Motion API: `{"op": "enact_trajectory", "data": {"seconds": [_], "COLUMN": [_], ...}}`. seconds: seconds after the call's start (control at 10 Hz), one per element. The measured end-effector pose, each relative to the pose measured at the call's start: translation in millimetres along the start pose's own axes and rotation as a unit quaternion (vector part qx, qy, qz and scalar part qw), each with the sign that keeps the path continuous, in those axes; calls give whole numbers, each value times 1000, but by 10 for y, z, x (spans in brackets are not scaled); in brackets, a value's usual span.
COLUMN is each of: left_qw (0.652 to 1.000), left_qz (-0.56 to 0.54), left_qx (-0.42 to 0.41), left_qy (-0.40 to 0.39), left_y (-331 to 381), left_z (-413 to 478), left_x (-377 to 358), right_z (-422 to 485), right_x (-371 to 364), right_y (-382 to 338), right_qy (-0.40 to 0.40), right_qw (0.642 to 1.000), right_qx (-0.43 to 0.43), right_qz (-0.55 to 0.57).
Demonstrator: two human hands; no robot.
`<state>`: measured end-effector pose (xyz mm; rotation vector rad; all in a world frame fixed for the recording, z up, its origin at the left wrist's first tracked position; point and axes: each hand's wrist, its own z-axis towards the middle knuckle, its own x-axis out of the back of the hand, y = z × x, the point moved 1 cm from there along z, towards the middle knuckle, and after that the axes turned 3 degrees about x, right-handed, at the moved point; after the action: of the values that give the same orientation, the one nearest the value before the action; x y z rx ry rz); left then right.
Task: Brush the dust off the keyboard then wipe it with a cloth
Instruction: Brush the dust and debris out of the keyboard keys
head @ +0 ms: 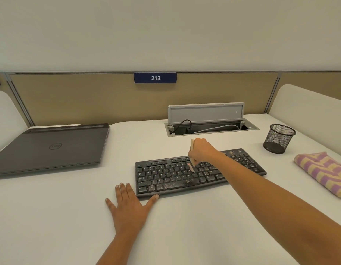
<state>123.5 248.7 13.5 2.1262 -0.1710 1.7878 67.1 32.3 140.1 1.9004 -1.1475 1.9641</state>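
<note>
left hand (127,206) spread, thumb touching keyboard (171,176) | right hand (201,150) fingers grip brush (192,162) on it

Black keyboard (185,175) flecked pale; cloth (322,173) — purple and yellow stripes; black mesh cup (279,138).

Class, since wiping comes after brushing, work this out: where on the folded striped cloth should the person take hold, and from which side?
Probably pinch the cloth at its thick folded end nearest the keyboard, coming from above and from its left. It lies flat in a soft bundle, so that rounded fold gives bulk to grasp. The right hand, nearest it, holds the brush.
</note>
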Motion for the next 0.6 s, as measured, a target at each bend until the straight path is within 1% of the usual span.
{"op": "enact_trajectory", "data": {"seconds": [0.1, 0.2, 0.3, 0.4, 0.5, 0.6], "left_qw": [1000, 1000, 1000, 1000, 1000, 1000], "left_qz": [3, 4, -1, -1, 1, -1], "left_qx": [0, -2, -1, -1, -2, -3], "left_qy": [-3, -4, -3, -3, -3, -5], "left_y": [-2, -3, -3, -3, -4, -5], "left_z": [-4, -5, -6, -10, -9, -8], "left_x": [7, 10, 11, 11, 8, 10], "right_z": [-11, 9, 32, 12, -24, -51], "right_x": [38, 91, 78, -22, -101, -121], "right_y": [-1, -43, -107, -124, -139, -164], "right_qy": [-44, -56, 1, 47, 56, 38], "right_qw": [999, 998, 999, 998, 998, 999], "right_qx": [-1, -6, 6, 22, 32, 37], "right_qz": [4, 19, 46, 47, 25, 0]}}
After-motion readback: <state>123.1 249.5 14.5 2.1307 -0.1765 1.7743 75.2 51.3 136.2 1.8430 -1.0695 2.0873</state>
